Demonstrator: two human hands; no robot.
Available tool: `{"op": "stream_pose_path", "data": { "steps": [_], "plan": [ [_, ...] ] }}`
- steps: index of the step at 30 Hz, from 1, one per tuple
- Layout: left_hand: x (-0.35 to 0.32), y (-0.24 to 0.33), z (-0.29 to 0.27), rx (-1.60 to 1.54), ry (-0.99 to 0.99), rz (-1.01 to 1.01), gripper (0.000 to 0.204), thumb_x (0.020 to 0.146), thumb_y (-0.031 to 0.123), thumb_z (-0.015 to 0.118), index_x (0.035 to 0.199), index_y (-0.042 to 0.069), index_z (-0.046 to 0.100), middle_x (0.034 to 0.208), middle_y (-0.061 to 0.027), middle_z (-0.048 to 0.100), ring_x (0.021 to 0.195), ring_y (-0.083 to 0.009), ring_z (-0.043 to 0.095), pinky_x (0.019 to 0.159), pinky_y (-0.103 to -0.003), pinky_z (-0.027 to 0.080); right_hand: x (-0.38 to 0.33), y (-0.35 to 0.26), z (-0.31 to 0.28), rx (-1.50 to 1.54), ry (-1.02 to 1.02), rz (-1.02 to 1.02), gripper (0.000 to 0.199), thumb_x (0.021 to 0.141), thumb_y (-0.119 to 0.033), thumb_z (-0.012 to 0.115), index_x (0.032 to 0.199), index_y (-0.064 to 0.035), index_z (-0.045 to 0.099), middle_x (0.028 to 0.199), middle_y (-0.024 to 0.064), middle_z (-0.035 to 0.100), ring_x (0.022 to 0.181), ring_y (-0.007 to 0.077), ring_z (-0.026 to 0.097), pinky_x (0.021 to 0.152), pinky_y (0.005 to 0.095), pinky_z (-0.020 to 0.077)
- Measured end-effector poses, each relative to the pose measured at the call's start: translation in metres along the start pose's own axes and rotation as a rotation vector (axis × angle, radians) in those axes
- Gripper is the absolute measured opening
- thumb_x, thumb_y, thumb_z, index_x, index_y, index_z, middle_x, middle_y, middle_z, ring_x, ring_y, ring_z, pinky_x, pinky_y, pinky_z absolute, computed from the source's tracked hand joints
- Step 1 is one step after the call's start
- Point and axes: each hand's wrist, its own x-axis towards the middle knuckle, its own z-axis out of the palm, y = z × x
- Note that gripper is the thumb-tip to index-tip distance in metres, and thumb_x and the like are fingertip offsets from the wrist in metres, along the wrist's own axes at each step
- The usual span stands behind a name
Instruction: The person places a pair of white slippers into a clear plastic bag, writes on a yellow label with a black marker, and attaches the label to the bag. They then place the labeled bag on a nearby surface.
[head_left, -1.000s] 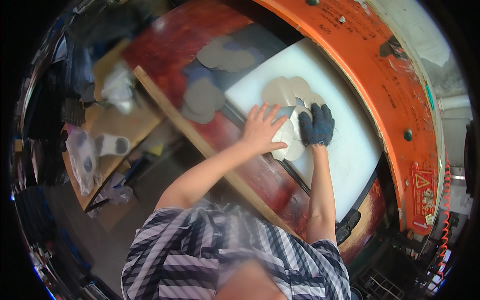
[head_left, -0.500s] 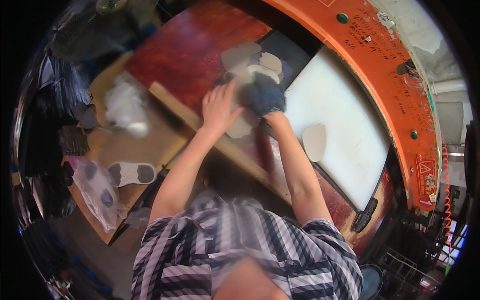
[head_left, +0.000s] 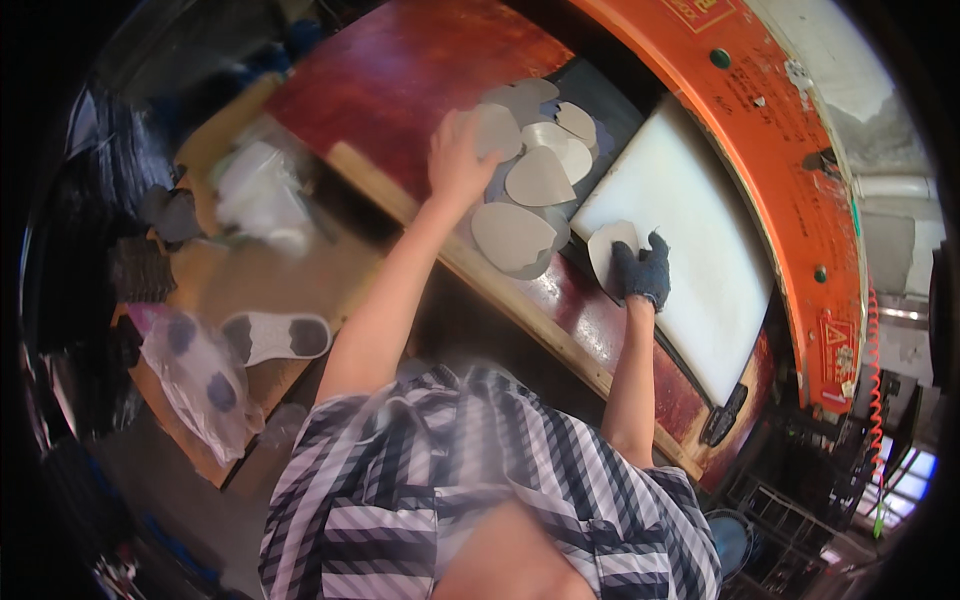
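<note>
My bare left hand [head_left: 460, 160] is at the far side of a pile of flat grey cut-outs, its thumb and fingers on a rounded grey cut-out piece [head_left: 496, 133]. Below it, a pointed grey cut-out [head_left: 540, 178] and a wider one [head_left: 512, 238] overlap others on the red table. My right hand [head_left: 643, 273], in a dark glove with bare wrist, grips another grey cut-out [head_left: 603, 248] at the left edge of the white board [head_left: 690, 240]. Its fingers cover part of that piece, and one digit sticks up apart.
An orange machine beam [head_left: 765, 130] curves along the right. A wooden strip [head_left: 480, 285] edges the red table [head_left: 400, 75]. To the left, a brown board [head_left: 300, 300] bears clear plastic bags [head_left: 265, 195] and a white sole-shaped piece [head_left: 275, 336]. A black handle-like part [head_left: 727, 415] touches the white board's near corner.
My right hand has left the pile and come right onto the cut-out on the white board, which has shifted toward the pile. My left hand has moved farther away onto a cut-out.
</note>
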Motion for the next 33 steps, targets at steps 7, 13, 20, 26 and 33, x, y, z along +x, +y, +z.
{"op": "stream_pose_path", "data": {
  "steps": [7, 13, 20, 26, 33],
  "plan": [
    [0.024, -0.010, 0.013, 0.056, -0.250, -0.229, 0.043, 0.078, 0.027, 0.061, 0.119, 0.017, 0.055, 0.113, -0.0083, 0.060, 0.109, -0.0286, 0.054, 0.086, -0.047, 0.044, 0.030, -0.075, 0.052, 0.225, -0.119, -0.265, 0.056, 0.074, -0.038, 0.068, 0.123, -0.0147, 0.053, 0.096, 0.0105, 0.067, 0.087, 0.0291, 0.064, 0.080, 0.0395, 0.0477],
    [-0.007, -0.009, -0.015, -0.040, -0.121, -0.060, 0.025, 0.077, 0.021, 0.063, 0.101, 0.012, 0.066, 0.107, -0.0089, 0.063, 0.100, -0.0282, 0.058, 0.084, -0.044, 0.043, 0.051, -0.124, 0.093, -0.085, -0.196, -0.729, 0.045, 0.084, -0.035, 0.057, 0.121, -0.0087, 0.056, 0.112, 0.0154, 0.062, 0.102, 0.0310, 0.059, 0.088, 0.0385, 0.0458],
    [-0.156, -0.101, -0.151, 0.144, 0.076, -0.412, 0.036, 0.078, 0.023, 0.065, 0.112, 0.011, 0.060, 0.111, -0.0095, 0.061, 0.107, -0.0303, 0.054, 0.092, -0.041, 0.043, -0.002, -0.144, 0.045, 0.512, -0.262, -0.789, 0.026, 0.088, -0.015, 0.057, 0.109, 0.0007, 0.062, 0.106, 0.0133, 0.064, 0.098, 0.0222, 0.060, 0.088, 0.0307, 0.0455],
    [-0.269, -0.171, -0.211, 0.273, -0.025, -0.698, 0.041, 0.074, 0.025, 0.067, 0.112, 0.012, 0.060, 0.121, -0.0099, 0.055, 0.112, -0.0303, 0.052, 0.092, -0.040, 0.043, -0.112, -0.218, 0.079, 0.639, -0.760, -1.097, 0.021, 0.084, -0.015, 0.061, 0.102, -0.0042, 0.064, 0.093, 0.0108, 0.065, 0.087, 0.0190, 0.061, 0.081, 0.0293, 0.0469],
    [-0.224, -0.235, -0.261, 0.158, -0.075, -0.370, 0.027, 0.078, 0.020, 0.063, 0.103, 0.011, 0.063, 0.109, -0.0067, 0.061, 0.100, -0.0285, 0.057, 0.083, -0.040, 0.046, -0.221, -0.299, 0.231, 0.053, -0.641, -0.825, 0.054, 0.078, -0.031, 0.065, 0.127, -0.0103, 0.051, 0.119, 0.0170, 0.059, 0.109, 0.0316, 0.057, 0.091, 0.0377, 0.0443]
  ]
}}
